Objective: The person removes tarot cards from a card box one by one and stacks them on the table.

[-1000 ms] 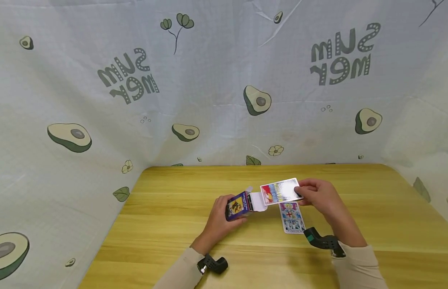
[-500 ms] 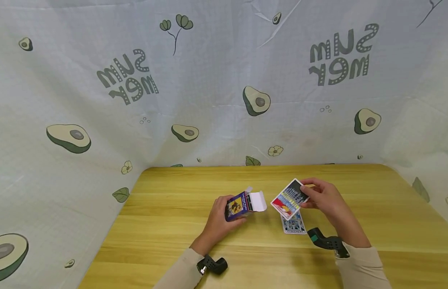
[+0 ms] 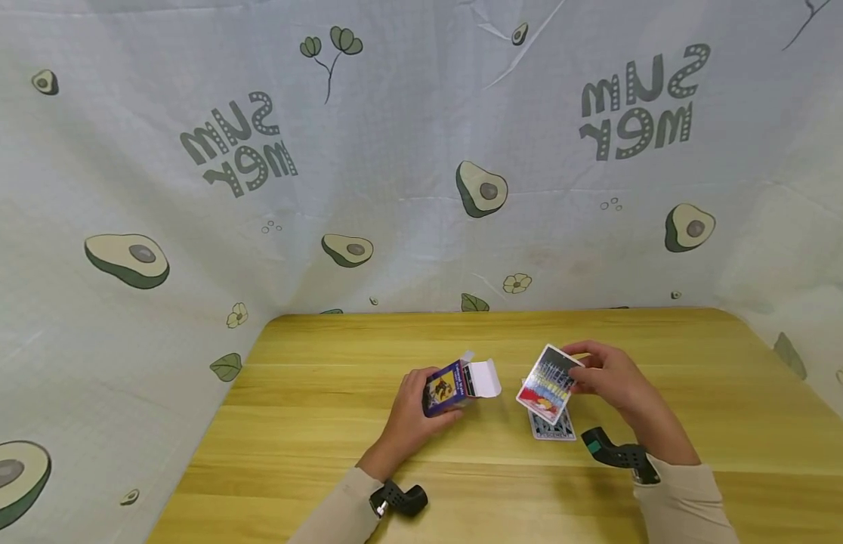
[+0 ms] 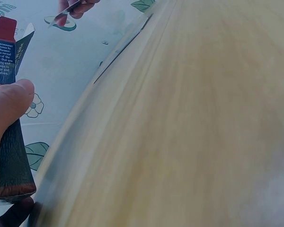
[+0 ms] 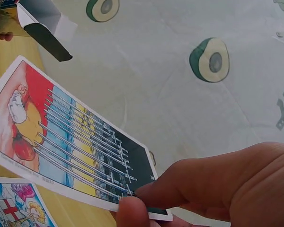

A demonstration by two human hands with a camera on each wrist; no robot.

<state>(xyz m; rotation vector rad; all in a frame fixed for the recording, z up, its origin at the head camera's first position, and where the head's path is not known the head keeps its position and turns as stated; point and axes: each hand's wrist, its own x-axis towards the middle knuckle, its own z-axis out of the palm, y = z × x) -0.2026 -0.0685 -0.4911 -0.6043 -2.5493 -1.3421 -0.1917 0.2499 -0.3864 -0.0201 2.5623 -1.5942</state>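
My left hand [image 3: 416,408] grips a purple card box [image 3: 445,389] with its white end flap open toward the right. In the left wrist view the thumb lies along the box's side, which carries small print [image 4: 2,61]. Between thumb and fingers my right hand [image 3: 612,378] pinches a tarot card [image 5: 75,142] by its dark edge; it shows a row of swords over a figure on red. That card is tilted above a second tarot card [image 3: 552,429], marked Judgement, lying face up on the table. The held card hides the upper part of the Judgement card.
The yellow wooden table [image 3: 313,453] ends at a pale cloth backdrop [image 3: 408,189] printed with avocados. Black camera mounts sit on both wrists, the left mount [image 3: 399,499] close to the table top.
The swords card has moved away from the box's open end, turned more upright and come down over the Judgement card with my right hand. The left hand and box stay nearly still.
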